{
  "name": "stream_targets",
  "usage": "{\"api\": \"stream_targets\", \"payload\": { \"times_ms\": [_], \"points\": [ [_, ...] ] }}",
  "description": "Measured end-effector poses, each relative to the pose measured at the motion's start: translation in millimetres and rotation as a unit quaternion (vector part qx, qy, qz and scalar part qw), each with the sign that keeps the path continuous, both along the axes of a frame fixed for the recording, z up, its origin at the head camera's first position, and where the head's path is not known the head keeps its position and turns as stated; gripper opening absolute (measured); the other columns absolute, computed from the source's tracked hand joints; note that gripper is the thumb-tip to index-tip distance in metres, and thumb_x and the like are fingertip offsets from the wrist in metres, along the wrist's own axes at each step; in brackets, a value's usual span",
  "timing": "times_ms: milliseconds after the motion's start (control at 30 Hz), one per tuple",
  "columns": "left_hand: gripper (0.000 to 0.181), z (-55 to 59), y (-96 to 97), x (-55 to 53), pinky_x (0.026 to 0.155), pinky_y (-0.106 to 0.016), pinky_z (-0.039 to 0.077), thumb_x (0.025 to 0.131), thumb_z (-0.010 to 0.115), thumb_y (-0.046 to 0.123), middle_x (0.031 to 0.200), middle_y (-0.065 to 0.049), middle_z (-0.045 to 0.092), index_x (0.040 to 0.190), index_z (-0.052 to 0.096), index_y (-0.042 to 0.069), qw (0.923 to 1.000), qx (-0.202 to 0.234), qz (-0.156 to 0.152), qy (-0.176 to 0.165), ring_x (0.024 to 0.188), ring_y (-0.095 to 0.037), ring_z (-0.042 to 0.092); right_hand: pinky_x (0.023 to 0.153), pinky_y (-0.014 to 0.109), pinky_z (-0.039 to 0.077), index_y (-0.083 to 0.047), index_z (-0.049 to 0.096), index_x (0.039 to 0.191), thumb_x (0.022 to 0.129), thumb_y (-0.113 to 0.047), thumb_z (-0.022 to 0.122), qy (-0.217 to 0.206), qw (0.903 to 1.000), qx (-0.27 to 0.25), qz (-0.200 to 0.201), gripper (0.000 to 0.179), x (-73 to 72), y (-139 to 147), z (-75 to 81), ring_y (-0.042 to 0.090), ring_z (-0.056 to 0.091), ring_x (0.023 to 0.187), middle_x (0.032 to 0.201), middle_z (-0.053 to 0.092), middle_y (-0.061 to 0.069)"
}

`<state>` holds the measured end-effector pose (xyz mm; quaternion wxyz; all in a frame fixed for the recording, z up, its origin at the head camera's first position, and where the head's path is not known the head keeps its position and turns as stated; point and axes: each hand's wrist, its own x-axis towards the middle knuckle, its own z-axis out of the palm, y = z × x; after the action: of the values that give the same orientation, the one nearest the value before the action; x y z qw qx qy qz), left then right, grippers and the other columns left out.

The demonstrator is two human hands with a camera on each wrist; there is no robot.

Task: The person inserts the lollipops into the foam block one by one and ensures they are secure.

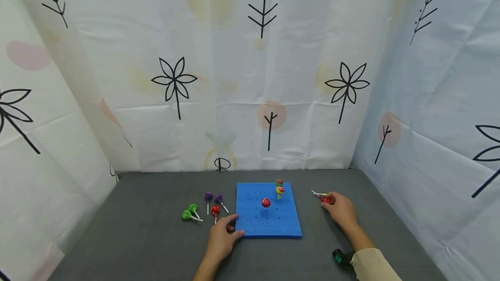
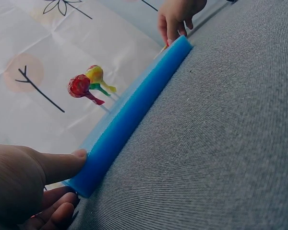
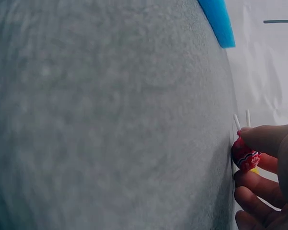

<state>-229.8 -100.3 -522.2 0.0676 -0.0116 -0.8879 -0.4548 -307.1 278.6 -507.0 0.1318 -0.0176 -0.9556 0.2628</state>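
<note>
A blue foam board (image 1: 254, 224) with rows of small holes lies on the table. My left hand (image 1: 222, 238) holds its near left corner, thumb (image 2: 69, 165) against the front edge and the other fingers round the left side. Three lollipops stand in the board: one red (image 1: 266, 203), one yellow and red (image 1: 280, 190), one green and red (image 1: 279, 182). Right of the board, my right hand (image 1: 341, 209) pinches a red-wrapped lollipop (image 3: 245, 154) low over the table, its white stick pointing away. A yellow lollipop (image 3: 254, 170) shows partly behind it, mostly hidden by the fingers.
Left of the board lie two purple lollipops (image 1: 208, 196), two green ones (image 1: 187, 215) and a red one (image 1: 215, 210) close to my left hand. Patterned white cloth (image 1: 234, 77) hangs behind and on both sides of the grey table (image 1: 148, 229).
</note>
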Motion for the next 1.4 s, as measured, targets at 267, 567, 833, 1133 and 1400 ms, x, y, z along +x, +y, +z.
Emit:
{"api": "stream_targets", "payload": {
  "times_ms": [267, 567, 833, 1133, 1400],
  "points": [
    [0.047, 0.5, 0.1, 0.8, 0.069, -0.036, 0.047, 0.075, 0.084, 0.013, 0.095, -0.005, 0.063, 0.119, 0.068, 0.005, 1.0, -0.002, -0.004, 0.008, 0.081, -0.016, 0.058, 0.062, 0.038, 0.039, -0.001, 0.067, 0.101, 0.079, -0.012, 0.079, 0.02, 0.9997, -0.008, 0.009, 0.027, -0.9, -7, -1.9, 0.019, 0.049, 0.065, 0.075, 0.057, 0.003],
    [0.047, 0.1, 0.2, 1.2, 0.068, -0.036, 0.046, 0.073, 0.084, 0.012, 0.093, -0.005, 0.063, 0.117, 0.068, 0.004, 0.9998, -0.001, -0.001, 0.018, 0.08, -0.016, 0.057, 0.069, 0.045, 0.045, 0.001, 0.062, 0.111, 0.082, -0.01, 0.077, 0.039, 0.9986, -0.033, 0.016, 0.035, 1.0, -14, 3.1, 0.025, 0.06, 0.075, 0.086, 0.065, 0.008],
    [0.048, 2.9, -0.1, 0.9, 0.069, -0.036, 0.046, 0.075, 0.084, 0.013, 0.094, -0.004, 0.062, 0.119, 0.068, 0.005, 1.0, -0.001, -0.002, 0.0, 0.081, -0.016, 0.056, 0.072, 0.047, 0.047, 0.0, 0.062, 0.108, 0.083, -0.007, 0.076, 0.062, 0.9957, -0.064, 0.025, 0.03, 5.6, -22, 7.9, 0.029, 0.064, 0.082, 0.09, 0.067, 0.01],
    [0.048, 4.3, 0.5, 1.2, 0.069, -0.036, 0.046, 0.075, 0.084, 0.013, 0.095, -0.004, 0.062, 0.119, 0.067, 0.005, 1.0, 0.0, -0.003, -0.002, 0.082, -0.016, 0.056, 0.077, 0.047, 0.047, -0.003, 0.064, 0.101, 0.081, -0.007, 0.077, 0.072, 0.9941, -0.079, 0.023, 0.024, 11.3, -31, 9.1, 0.027, 0.062, 0.085, 0.09, 0.066, 0.01],
    [0.049, 4.0, 0.1, 0.5, 0.069, -0.036, 0.046, 0.075, 0.084, 0.014, 0.097, -0.005, 0.063, 0.12, 0.067, 0.005, 1.0, 0.002, -0.002, -0.007, 0.082, -0.017, 0.057, 0.074, 0.044, 0.047, -0.005, 0.062, 0.095, 0.079, -0.006, 0.079, 0.098, 0.9911, -0.084, 0.034, 0.024, 18.6, -37, 7.5, 0.025, 0.061, 0.083, 0.088, 0.066, 0.007]
  ]
}}
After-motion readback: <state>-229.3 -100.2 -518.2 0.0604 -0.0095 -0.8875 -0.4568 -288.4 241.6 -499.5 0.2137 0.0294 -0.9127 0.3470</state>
